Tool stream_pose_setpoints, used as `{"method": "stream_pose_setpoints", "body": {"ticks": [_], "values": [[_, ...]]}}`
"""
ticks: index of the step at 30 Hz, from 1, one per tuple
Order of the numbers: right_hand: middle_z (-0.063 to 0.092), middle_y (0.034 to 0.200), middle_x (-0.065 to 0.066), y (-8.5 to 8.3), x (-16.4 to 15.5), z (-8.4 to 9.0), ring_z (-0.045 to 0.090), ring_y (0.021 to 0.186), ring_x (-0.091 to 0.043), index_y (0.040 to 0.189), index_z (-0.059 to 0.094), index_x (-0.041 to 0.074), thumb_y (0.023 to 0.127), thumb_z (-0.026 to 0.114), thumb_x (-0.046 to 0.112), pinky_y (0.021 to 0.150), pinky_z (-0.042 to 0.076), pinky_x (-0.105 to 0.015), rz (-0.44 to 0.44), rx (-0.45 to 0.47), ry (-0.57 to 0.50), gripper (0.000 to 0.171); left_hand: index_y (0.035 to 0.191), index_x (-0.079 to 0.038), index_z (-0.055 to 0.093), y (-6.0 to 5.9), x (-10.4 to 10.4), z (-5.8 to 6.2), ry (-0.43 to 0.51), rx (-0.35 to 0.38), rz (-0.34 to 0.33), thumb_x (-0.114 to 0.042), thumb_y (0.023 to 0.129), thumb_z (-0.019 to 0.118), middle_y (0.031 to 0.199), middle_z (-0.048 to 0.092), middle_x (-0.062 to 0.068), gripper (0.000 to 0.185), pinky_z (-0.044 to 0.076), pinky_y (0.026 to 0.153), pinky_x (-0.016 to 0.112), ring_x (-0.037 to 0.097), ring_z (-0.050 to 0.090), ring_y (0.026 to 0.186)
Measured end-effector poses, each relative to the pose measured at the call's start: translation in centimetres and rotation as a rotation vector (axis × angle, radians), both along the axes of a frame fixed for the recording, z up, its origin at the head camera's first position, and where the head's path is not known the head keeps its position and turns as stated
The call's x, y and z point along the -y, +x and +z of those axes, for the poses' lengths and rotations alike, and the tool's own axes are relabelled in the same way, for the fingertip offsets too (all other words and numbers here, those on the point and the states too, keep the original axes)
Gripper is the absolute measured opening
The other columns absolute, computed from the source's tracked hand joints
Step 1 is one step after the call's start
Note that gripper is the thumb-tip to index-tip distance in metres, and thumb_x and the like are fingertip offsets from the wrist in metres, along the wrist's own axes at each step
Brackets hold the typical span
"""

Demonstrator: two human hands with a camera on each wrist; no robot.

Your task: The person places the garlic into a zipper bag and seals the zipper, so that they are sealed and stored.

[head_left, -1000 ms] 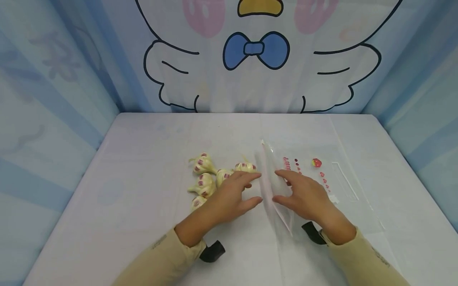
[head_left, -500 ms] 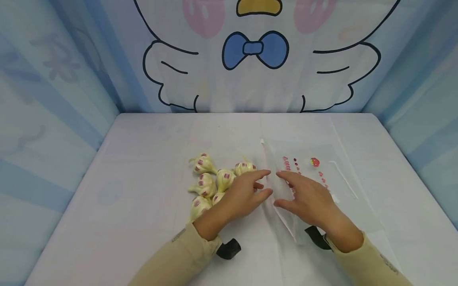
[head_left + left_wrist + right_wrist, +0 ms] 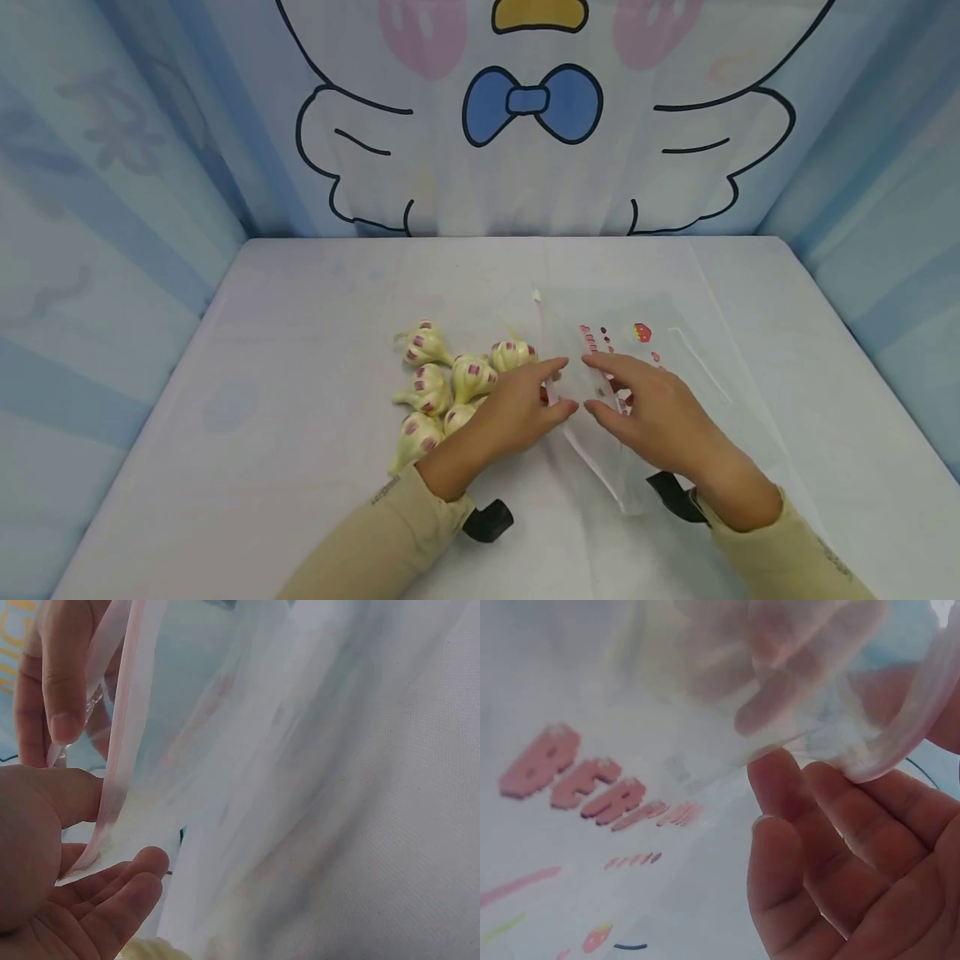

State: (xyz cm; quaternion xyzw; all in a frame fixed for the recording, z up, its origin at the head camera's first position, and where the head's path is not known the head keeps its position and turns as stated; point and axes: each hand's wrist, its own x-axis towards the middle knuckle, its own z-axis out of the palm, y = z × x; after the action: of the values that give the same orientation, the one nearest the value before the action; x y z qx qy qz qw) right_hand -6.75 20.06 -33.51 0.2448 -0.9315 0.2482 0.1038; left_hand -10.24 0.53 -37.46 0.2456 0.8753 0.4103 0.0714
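Observation:
A clear zip bag (image 3: 630,312) with red lettering and a strawberry print lies on the table, its mouth facing left. The left hand (image 3: 521,408) holds one side of the mouth, its thumb at the pink zip strip (image 3: 120,735) and its fingers on the film's other face. Across from it, the right hand (image 3: 656,412) holds the other side, fingers bent at the rim in the right wrist view. Between the hands the mouth gapes. Several garlic bulbs (image 3: 429,388) lie left of the bag, some partly hidden behind the left hand and forearm.
A white cloth covers the table (image 3: 285,400). Printed curtains (image 3: 525,183) stand along the back and both sides. A black strap end (image 3: 487,521) sticks out from the left sleeve, another (image 3: 675,496) from the right.
The left hand has moved right from beside the garlic to the bag's mouth, uncovering more bulbs. The bag's far end and print have shifted left, and its mouth has spread between the hands.

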Motion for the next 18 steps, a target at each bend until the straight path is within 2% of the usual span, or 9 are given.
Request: {"method": "stream_pose_setpoints", "body": {"ticks": [2,5,10,13,15,18], "values": [[0.071,0.112,-0.012,-0.1,-0.1,0.1,0.067,0.074,-0.016,0.124,0.068,0.002,0.082,0.078,0.004,0.061,0.056,-0.033,-0.005,-0.025,-0.022,0.043,0.14,0.0,0.056,0.0,0.0,-0.1,-0.006,-0.004,0.002,-0.019,0.091,0.075,0.111,0.069,0.01,0.056,0.046,0.064,0.02,0.011,0.056,0.075],[0.073,0.107,-0.013,-0.1,-0.3,0.4,0.068,0.068,-0.017,0.121,0.07,0.002,0.083,0.075,0.001,0.056,0.055,-0.031,-0.022,-0.043,-0.03,0.039,0.14,0.001,0.054,0.0,-0.1,0.0,-0.009,0.016,0.004,-0.018,0.091,0.075,0.12,0.068,0.011,0.057,0.047,0.067,0.02,0.009,0.056,0.076],[0.072,0.105,-0.011,-0.3,-0.7,0.6,0.064,0.07,-0.016,0.114,0.072,0.001,0.079,0.074,-0.006,0.056,0.054,-0.03,-0.021,-0.114,-0.023,0.035,0.14,0.001,0.054,0.0,0.0,0.1,-0.029,-0.006,-0.008,-0.018,0.091,0.075,0.121,0.068,0.011,0.057,0.05,0.077,0.024,0.013,0.062,0.085],[0.068,0.101,-0.009,-0.4,-0.8,0.9,0.057,0.07,-0.015,0.106,0.074,0.001,0.077,0.07,-0.011,0.057,0.052,-0.029,-0.022,-0.139,-0.008,0.032,0.141,0.002,0.054,0.0,0.0,0.1,-0.035,-0.013,-0.017,-0.018,0.091,0.075,0.122,0.068,0.01,0.057,0.049,0.073,0.022,0.011,0.06,0.079],[0.065,0.098,-0.009,-0.3,-0.8,1.3,0.054,0.07,-0.016,0.103,0.075,0.0,0.077,0.068,-0.012,0.057,0.05,-0.029,-0.043,-0.123,0.012,0.03,0.141,0.001,0.053,0.0,0.0,0.2,-0.038,0.002,-0.021,-0.017,0.091,0.075,0.124,0.068,0.01,0.058,0.047,0.067,0.02,0.007,0.055,0.07],[0.061,0.095,-0.012,-0.1,-1.0,1.7,0.053,0.07,-0.018,0.104,0.076,-0.002,0.077,0.068,-0.013,0.058,0.053,-0.031,-0.083,-0.103,0.055,0.03,0.143,0.0,0.051,0.0,-0.1,0.2,-0.049,0.03,-0.017,-0.017,0.091,0.075,0.128,0.066,0.009,0.06,0.046,0.068,0.02,0.007,0.052,0.067]]}}
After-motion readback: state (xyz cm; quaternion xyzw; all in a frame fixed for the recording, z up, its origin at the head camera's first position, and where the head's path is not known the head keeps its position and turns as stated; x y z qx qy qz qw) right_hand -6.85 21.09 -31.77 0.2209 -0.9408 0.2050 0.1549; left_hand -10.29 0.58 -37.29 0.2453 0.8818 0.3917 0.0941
